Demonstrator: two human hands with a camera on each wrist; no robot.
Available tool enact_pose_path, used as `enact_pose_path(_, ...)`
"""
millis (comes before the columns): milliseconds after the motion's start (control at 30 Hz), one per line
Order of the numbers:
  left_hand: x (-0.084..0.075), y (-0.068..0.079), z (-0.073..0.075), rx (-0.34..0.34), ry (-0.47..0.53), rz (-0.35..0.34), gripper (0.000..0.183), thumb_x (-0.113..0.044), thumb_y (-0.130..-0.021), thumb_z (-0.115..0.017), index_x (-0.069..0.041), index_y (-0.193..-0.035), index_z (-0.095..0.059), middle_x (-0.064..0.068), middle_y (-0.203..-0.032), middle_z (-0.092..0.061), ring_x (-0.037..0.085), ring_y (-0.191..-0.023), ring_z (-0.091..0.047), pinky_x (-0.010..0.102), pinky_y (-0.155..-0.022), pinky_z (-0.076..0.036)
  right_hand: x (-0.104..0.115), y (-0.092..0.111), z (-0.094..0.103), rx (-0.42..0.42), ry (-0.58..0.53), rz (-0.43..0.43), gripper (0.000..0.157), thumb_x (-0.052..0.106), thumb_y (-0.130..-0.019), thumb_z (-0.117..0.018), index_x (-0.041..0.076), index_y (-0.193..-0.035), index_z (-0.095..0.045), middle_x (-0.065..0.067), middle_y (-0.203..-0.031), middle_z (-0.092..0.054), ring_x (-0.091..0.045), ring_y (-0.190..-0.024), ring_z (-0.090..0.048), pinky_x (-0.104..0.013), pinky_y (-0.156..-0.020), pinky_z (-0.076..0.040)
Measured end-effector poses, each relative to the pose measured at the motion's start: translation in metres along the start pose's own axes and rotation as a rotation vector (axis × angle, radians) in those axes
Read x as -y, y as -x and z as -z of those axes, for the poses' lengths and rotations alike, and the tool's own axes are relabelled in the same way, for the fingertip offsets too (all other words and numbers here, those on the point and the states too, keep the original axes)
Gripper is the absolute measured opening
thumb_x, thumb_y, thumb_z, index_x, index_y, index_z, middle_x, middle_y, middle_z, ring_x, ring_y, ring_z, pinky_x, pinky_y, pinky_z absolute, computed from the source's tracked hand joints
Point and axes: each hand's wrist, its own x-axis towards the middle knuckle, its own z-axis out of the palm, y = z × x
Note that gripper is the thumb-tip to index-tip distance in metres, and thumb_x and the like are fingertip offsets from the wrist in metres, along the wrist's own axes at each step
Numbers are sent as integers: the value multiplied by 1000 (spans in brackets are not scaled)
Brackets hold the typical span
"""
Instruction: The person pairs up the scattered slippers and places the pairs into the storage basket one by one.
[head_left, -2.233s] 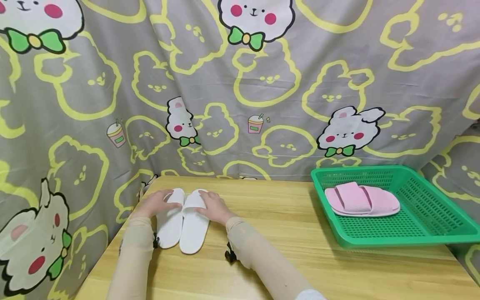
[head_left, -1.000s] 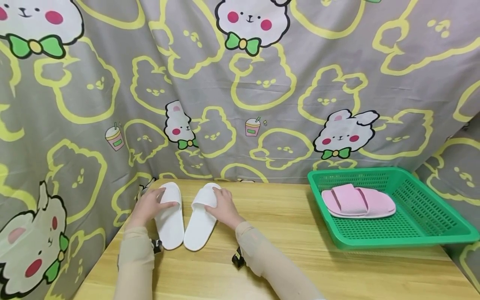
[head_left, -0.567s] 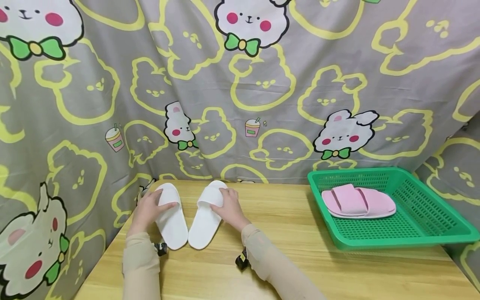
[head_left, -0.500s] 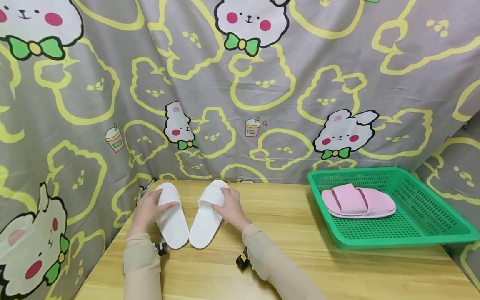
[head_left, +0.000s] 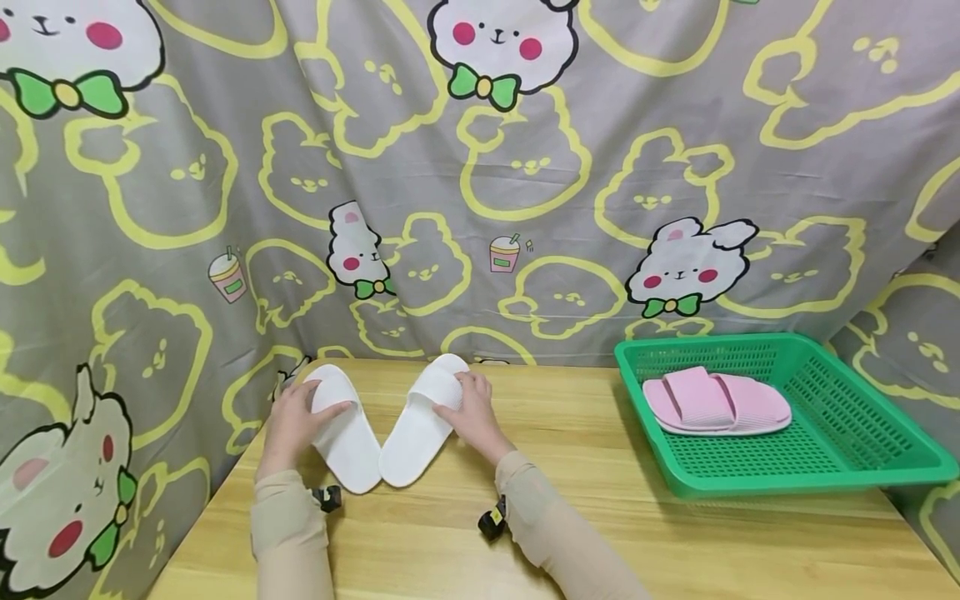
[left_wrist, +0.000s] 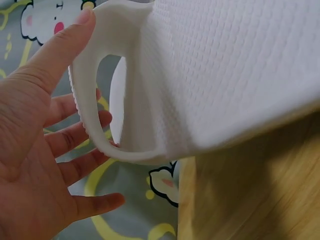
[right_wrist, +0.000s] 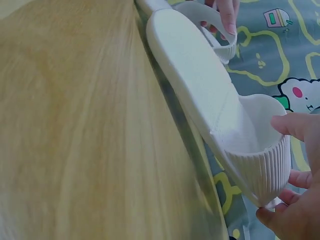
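A person's left hand [head_left: 291, 423] is gripping the left white slipper [head_left: 352, 450] just left of centre in the lower half of the head view. Its thumb [left_wrist: 60, 50] is pressing against the strap, while its other fingers [left_wrist: 97, 202] are spreading along the outer side, some of them passing behind the strap. The right hand [head_left: 474, 414] is holding the right white slipper [head_left: 416, 446] near the middle of the frame, its thumb lying over the edge of the ribbed strap and its fingers curling at the outer side, close to the toe.

The two slippers are forming a V on the worktop [head_left: 420, 546]: their toes are pointing toward the back edge and standing apart, and their heels are meeting, touching or nearly so, at the lower end. Whether the soles are resting on the surface or being held just above it is hard to tell.

Beige sleeves [head_left: 573, 533] are covering both forearms, and a small black device [head_left: 492, 519] is showing at each wrist.

At the right of the frame, a green basket [head_left: 795, 486] is standing well apart from the hands, with pink footwear [head_left: 708, 402] lying in its left part. A grey cloth [head_left: 420, 179] with yellow outlines and white rabbits is hanging behind everything, filling the upper half.
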Motion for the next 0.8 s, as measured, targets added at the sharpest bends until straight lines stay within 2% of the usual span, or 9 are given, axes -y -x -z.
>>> enact_pose_path(233,1,1,-4,-21,21,6,85,-54,-81,-73,5,-136,-49,32,-140,-44,50,-130,-38,62,-108,-31,-3,2,4,-29,-27,-1,63,26,-79,-78,1,-130,-49,-21,-147,-34,-37,-139,-27,-53,-113,-34)
enact_pose_path(400,3,2,-4,-45,31,11,84,-54,-81,-73,6,-135,-49,32,-139,-45,49,-130,-39,62,-108,-32,-4,5,7,-53,-36,-11,62,25,-78,-79,2,-127,-49,-20,-148,-33,-37,-138,-28,-53,-111,-35)
enact_pose_path(633,2,4,-1,-62,53,50,84,-53,-82,-72,5,-137,-47,32,-142,-41,49,-132,-37,61,-109,-31,-3,7,11,-94,-27,-2,62,25,-77,-81,2,-124,-50,-23,-151,-31,-38,-139,-27,-54,-111,-34)
enact_pose_path(800,0,4,-2,-68,68,42,84,-53,-82,-73,6,-136,-47,33,-142,-40,48,-132,-37,61,-109,-32,-5,8,19,-136,-23,2,62,24,-75,-82,1,-123,-50,-25,-152,-30,-40,-139,-27,-57,-110,-35)
